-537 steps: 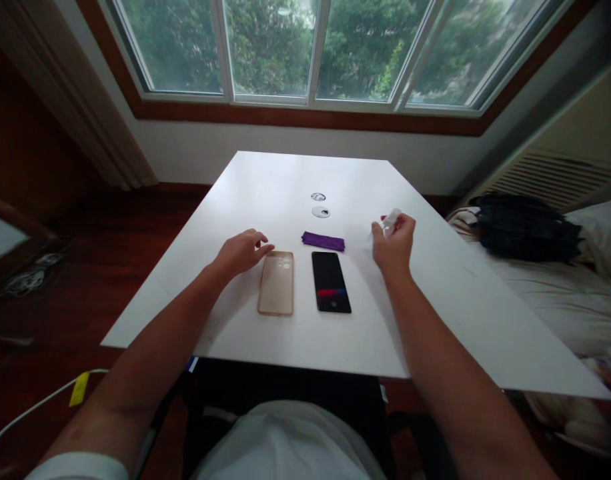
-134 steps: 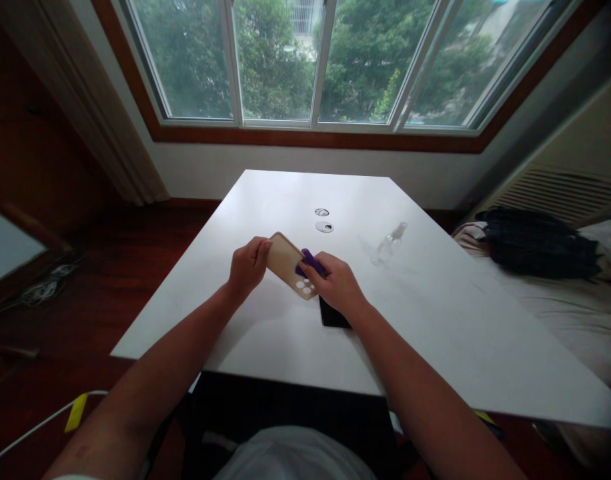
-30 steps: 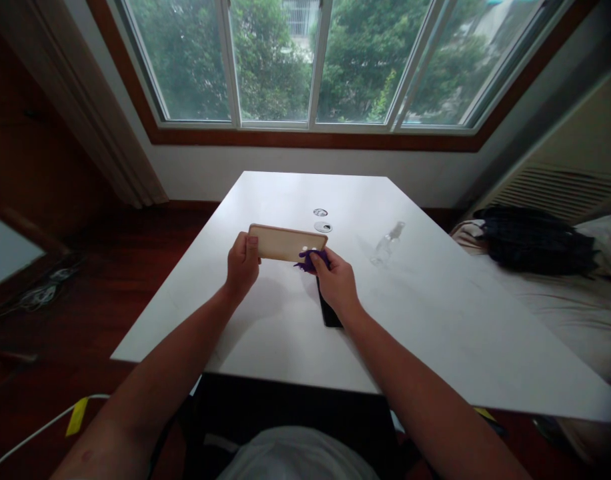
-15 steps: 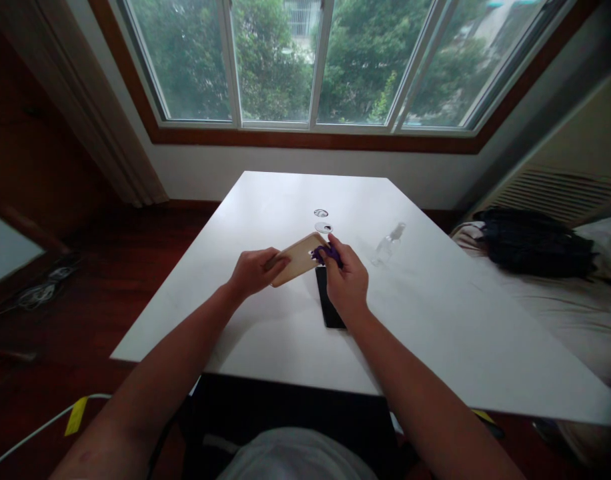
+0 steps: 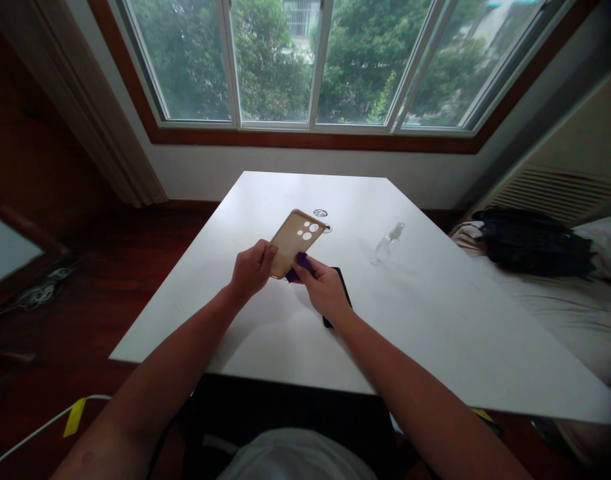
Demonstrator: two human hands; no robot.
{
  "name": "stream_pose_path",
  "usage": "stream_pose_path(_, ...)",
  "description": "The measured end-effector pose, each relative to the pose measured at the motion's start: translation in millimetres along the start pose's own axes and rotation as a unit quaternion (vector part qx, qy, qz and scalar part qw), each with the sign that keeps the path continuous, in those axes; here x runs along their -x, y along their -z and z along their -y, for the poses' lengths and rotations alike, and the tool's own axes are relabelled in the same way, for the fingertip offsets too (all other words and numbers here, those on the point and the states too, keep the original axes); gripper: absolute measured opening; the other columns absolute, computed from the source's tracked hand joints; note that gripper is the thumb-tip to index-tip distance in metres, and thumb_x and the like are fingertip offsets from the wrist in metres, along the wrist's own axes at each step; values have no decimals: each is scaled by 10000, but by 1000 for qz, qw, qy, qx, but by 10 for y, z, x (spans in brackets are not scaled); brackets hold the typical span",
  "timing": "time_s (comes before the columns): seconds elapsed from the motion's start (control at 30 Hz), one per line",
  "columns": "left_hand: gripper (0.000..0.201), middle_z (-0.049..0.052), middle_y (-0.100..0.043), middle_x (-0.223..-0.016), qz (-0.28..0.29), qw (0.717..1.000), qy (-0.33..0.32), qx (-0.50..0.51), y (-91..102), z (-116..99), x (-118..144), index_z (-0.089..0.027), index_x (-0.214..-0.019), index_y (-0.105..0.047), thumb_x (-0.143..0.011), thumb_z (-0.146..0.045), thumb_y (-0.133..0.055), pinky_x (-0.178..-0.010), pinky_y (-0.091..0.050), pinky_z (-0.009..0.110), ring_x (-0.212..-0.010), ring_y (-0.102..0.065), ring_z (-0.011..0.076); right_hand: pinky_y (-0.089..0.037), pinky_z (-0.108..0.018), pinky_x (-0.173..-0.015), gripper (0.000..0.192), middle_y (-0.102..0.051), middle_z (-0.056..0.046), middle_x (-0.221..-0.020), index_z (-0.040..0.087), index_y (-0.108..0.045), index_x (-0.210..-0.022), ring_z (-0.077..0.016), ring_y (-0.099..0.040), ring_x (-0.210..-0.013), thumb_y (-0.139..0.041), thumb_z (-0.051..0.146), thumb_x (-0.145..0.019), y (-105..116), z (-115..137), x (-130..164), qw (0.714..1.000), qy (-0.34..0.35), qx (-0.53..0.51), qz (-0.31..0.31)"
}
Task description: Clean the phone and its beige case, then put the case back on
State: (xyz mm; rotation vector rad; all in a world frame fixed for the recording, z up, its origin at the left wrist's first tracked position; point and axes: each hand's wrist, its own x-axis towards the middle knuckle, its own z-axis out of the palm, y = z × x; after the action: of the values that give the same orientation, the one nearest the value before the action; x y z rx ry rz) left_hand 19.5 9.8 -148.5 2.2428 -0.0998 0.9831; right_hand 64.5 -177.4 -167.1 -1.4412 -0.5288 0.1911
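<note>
A beige phone case (image 5: pixel 291 237) with several camera holes is tilted up above the table, gripped at its left edge by my left hand (image 5: pixel 252 268). My right hand (image 5: pixel 324 287) pinches a purple cloth (image 5: pixel 300 265) against the case's lower right edge. Under my right hand and wrist lies a black phone (image 5: pixel 343 283), partly hidden by them. Beyond the case, two small round items rest on the table; the farther ring-like one (image 5: pixel 320 213) shows fully, and the nearer one (image 5: pixel 328 229) is mostly covered by the case.
A clear spray bottle (image 5: pixel 388 245) lies on the white table (image 5: pixel 435 333) to the right. Past the table's right edge, a black bag (image 5: pixel 535 243) sits on a bed. A window (image 5: pixel 275 67) is ahead, and cables (image 5: pixel 48 288) lie on the floor at left.
The phone case has turned more upright, its camera holes now in plain sight. My right hand has moved left and down with the cloth, from the camera end to the lower edge.
</note>
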Motion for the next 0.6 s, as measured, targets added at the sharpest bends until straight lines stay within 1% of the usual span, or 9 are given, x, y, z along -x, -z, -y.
stream_pose_path(0.07,328,-15,-496,-623,7,1000,0,4,5,-2,-7,-180,-782,-452,-1023,-404,-438,-537,-291,243,-539,-439,103,-617,-407,-874,541,-698,-66,-1107,164,-649,-1307,-208,-696,-902,-679,500,-884,-42,1,25,1000,1,-2,17)
stream_pose_path(0.13,323,-13,-493,-631,21,1000,3,8,2,5,-12,-183,-794,-447,-1027,-405,-426,-536,-290,244,-543,-439,106,-616,-400,-886,569,-678,-73,-1172,164,-621,-1331,-212,-689,-953,-679,509,-882,-50,23,29,1000,0,-23,8)
stream_pose_path(0.2,319,-11,-493,-639,41,999,2,7,-7,16,-13,-184,-807,-451,-1028,-411,-418,-536,-289,246,-549,-446,110,-616,-392,-887,561,-669,-81,-1185,154,-617,-1315,-214,-679,-986,-678,508,-884,-31,52,14,999,4,-33,-7)
stream_pose_path(0.37,330,-7,-520,-673,93,996,0,-6,-26,30,-4,-184,-823,-455,-1010,-455,-452,-546,-298,245,-571,-467,112,-620,-367,-812,497,-680,-86,-1086,139,-638,-1227,-201,-673,-900,-664,509,-897,42,74,-32,998,31,-6,-47)
stream_pose_path(0.43,331,-10,-534,-683,108,994,5,-7,-23,27,-3,-184,-842,-471,-995,-477,-479,-550,-306,242,-578,-474,111,-615,-351,-779,479,-681,-83,-1062,146,-649,-1200,-195,-669,-864,-660,517,-898,56,70,-32,998,35,12,-53)
stream_pose_path(0.53,320,-9,-561,-706,116,993,14,-5,-12,14,-3,-183,-896,-511,-985,-491,-497,-562,-332,238,-591,-495,112,-600,-320,-739,454,-681,-74,-1019,154,-657,-1171,-181,-665,-815,-661,518,-900,61,74,-13,998,36,28,-48)
stream_pose_path(0.6,312,0,-594,-748,113,993,21,0,-5,4,-5,-185,-971,-545,-981,-495,-503,-569,-354,236,-607,-522,116,-587,-303,-720,448,-681,-65,-975,159,-654,-1177,-170,-660,-779,-658,514,-905,61,84,0,998,37,37,-45)
